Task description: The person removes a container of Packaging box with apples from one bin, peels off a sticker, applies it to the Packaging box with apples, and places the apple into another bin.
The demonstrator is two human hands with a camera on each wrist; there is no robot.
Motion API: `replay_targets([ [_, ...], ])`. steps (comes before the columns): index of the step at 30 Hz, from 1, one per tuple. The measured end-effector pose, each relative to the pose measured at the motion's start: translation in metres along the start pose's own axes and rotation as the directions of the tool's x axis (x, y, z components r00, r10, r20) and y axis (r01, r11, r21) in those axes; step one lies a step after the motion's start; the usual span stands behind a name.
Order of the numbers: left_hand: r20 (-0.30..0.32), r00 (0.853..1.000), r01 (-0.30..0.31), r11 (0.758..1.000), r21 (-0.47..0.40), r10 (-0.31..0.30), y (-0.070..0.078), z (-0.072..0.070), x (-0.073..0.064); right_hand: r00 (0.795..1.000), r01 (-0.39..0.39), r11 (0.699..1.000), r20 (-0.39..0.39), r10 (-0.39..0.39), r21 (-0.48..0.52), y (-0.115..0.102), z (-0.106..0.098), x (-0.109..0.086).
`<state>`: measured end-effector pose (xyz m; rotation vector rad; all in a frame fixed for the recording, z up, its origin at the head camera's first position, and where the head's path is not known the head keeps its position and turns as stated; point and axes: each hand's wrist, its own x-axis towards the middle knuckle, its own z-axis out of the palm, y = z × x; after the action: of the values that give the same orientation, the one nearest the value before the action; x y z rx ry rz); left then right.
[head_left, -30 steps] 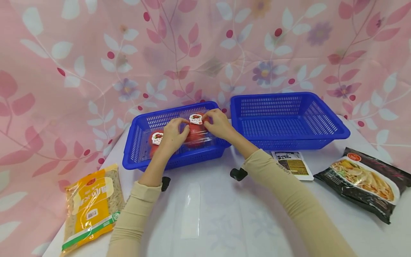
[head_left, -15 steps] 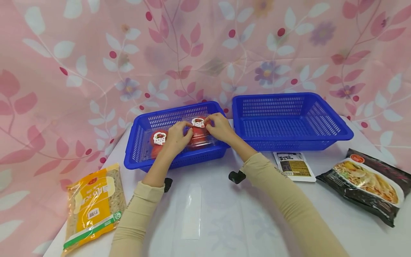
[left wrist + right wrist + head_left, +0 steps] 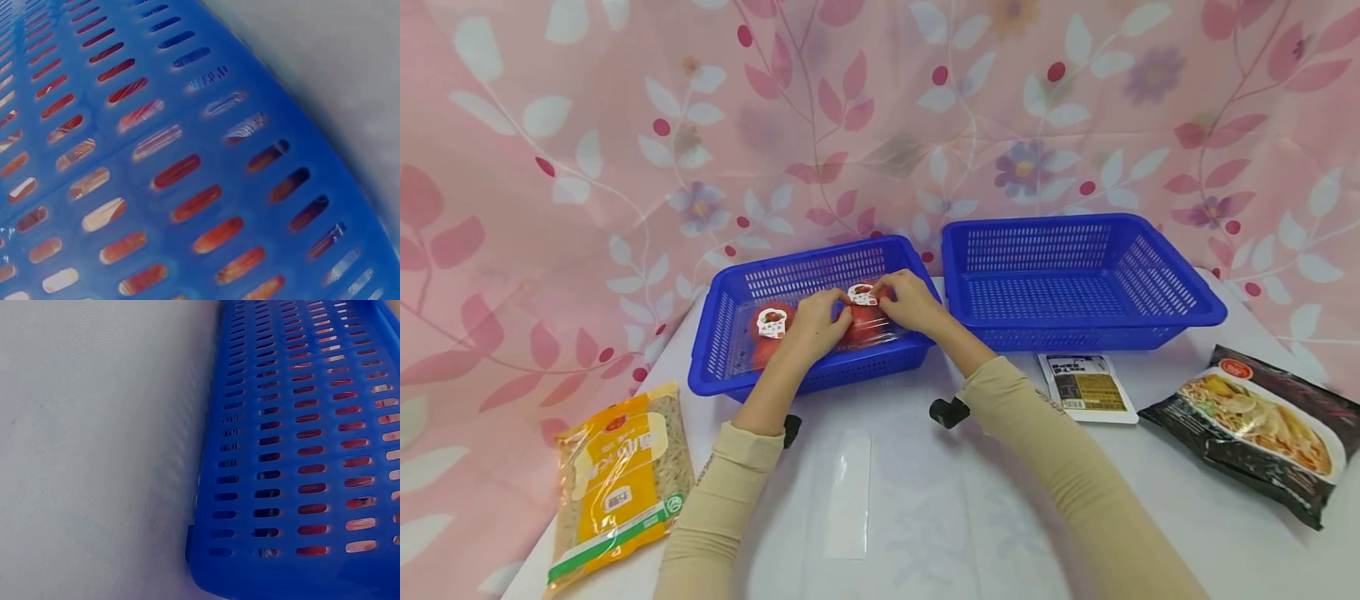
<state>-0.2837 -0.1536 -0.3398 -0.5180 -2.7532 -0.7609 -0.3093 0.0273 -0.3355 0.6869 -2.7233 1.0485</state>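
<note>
In the head view, a clear plastic pack of red round fruit [image 3: 867,325] with a white label sits at the right end of the left blue basket [image 3: 868,368]. My left hand [image 3: 816,323] pinches its left side with thumb and forefinger. From the other side my right hand [image 3: 913,304] grips it, fingers curled near the label. A second pack of red round fruit [image 3: 771,323] lies to its left, partly behind my left hand. Both wrist views show only the slotted basket wall [image 3: 215,140], with red showing through; neither hand appears there.
Another blue basket [image 3: 1157,321] stands to the right. In front of it lie a white and gold packet [image 3: 1090,387] and a black noodle bag [image 3: 1255,417]. A yellow bag [image 3: 617,475] lies at the left. A clear strip [image 3: 847,500] lies on the table.
The right pack has sunk slightly lower in the left basket, both hands moving down with it. The other things have stayed in place.
</note>
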Motion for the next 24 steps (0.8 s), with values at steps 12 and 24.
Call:
replay_targets([
  [12, 0.037, 0.999, -0.007, 1.000, 0.021, 0.006, -0.0033, 0.0026, 0.0005, 0.992, -0.003, 1.000, 0.126, 0.006, -0.023, -0.0005, 0.0004, -0.0010],
  [24, 0.067, 0.998, 0.018, 1.000, 0.020, -0.019, -0.0041, 0.0038, 0.0006, 0.971, -0.010, 0.994, 0.237, 0.036, -0.109, -0.0024, 0.0031, -0.0011],
])
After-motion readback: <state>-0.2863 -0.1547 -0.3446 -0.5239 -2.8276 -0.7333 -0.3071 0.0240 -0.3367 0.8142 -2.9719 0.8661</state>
